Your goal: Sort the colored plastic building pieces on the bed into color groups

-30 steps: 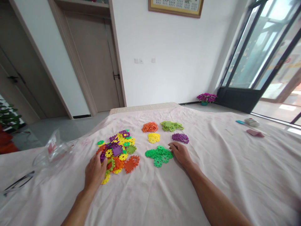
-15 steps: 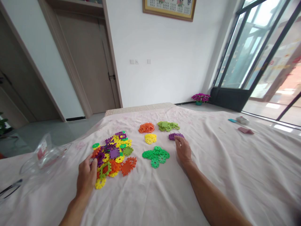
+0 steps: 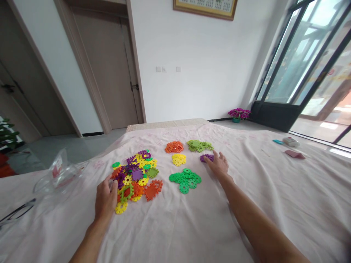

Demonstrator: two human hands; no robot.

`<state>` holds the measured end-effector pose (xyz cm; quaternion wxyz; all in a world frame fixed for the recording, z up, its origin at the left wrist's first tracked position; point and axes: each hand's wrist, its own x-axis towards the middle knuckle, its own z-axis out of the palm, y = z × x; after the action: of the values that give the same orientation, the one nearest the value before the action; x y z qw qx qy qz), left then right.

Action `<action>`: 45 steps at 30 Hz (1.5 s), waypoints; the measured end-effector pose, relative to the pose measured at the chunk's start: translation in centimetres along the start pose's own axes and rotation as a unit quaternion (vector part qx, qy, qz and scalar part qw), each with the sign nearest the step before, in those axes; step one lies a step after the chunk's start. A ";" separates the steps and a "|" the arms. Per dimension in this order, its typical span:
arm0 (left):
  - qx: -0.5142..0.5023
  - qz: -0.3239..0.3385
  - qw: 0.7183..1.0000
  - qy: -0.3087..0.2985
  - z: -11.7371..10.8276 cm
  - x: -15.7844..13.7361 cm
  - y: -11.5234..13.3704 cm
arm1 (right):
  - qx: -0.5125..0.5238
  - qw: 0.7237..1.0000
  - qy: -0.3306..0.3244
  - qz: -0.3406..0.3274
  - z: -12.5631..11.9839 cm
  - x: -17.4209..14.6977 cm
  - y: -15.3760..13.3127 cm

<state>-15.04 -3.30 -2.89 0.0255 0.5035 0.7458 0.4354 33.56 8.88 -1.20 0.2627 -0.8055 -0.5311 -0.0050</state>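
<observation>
A mixed pile of plastic building pieces [image 3: 138, 175] in yellow, purple, orange and green lies at the left on the cloth. My left hand [image 3: 105, 197] rests against its left edge, thumb a little apart from the fingers, whose tips are partly hidden by the pile. My right hand [image 3: 219, 164] is open, fingers spread, at the right side of a small purple pile [image 3: 207, 158]. Single-colour piles lie between: green discs [image 3: 185, 179], yellow discs [image 3: 178, 159], orange pieces [image 3: 174, 147] and light green pieces [image 3: 199, 145].
A clear plastic bag [image 3: 59, 173] and eyeglasses [image 3: 18, 212] lie on the left. At the far right are a pink item [image 3: 294, 154], a whitish pack [image 3: 291, 142] and a small blue item [image 3: 278, 141]. A wrinkled pale cloth [image 3: 170, 226] covers the surface.
My right hand has moved off the top of the purple pile to its right side, and its fingers have spread. My left hand stays by the mixed pile. The view has shifted slightly.
</observation>
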 end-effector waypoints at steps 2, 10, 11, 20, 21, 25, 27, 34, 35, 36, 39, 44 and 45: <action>-0.003 0.006 1.000 -0.001 0.0 0.0 0.0 | -0.017 1.000 -0.012 -0.010 0.2 0.6 -0.4; -0.022 -0.029 0.999 0.012 -0.1 -0.5 -0.2 | -0.031 0.998 -0.026 -0.056 1.0 1.6 0.2; -0.024 -0.034 0.999 0.011 -0.1 -0.4 -0.3 | -0.033 0.998 -0.023 -0.051 0.8 1.7 0.3; 0.006 -0.043 0.998 -0.047 0.0 4.3 -0.6 | 0.000 0.990 0.050 -0.130 -0.9 -1.8 -4.8; 0.005 -0.035 0.998 -0.052 0.1 4.6 -0.6 | 0.017 0.983 0.036 -0.177 -1.0 -3.0 -6.1; -0.012 0.005 0.997 -0.076 1.0 4.9 -1.0 | 0.107 0.925 -0.077 -0.355 -1.0 -8.6 -11.2; -0.010 0.031 0.996 -0.084 1.2 4.5 -1.4 | 0.142 0.890 -0.111 -0.418 -1.1 -11.4 -13.3; -0.064 0.037 0.993 -0.094 0.6 3.5 -2.3 | 0.148 0.845 -0.162 -0.488 -1.3 -17.3 -16.6; -0.069 0.036 0.992 -0.095 0.5 3.5 -2.4 | 0.146 0.848 -0.167 -0.482 -1.1 -17.7 -16.7; -0.070 0.038 0.992 -0.095 0.5 3.4 -2.4 | 0.147 0.852 -0.170 -0.473 -0.9 -18.1 -16.7; -0.067 0.054 0.992 -0.094 0.5 3.3 -2.5 | 0.167 0.868 -0.168 -0.436 -0.3 -18.7 -16.6; -0.069 0.055 0.992 -0.085 0.5 3.1 -2.3 | 0.206 0.877 -0.151 -0.407 0.3 -18.7 -16.5; -0.070 0.055 0.992 -0.084 0.4 3.1 -2.2 | 0.215 0.875 -0.145 -0.408 0.3 -18.6 -16.5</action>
<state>-17.99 -0.90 -3.42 0.0999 0.5757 0.6796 0.4436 11.23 -1.96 0.07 0.3241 -0.4328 -0.8326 0.1198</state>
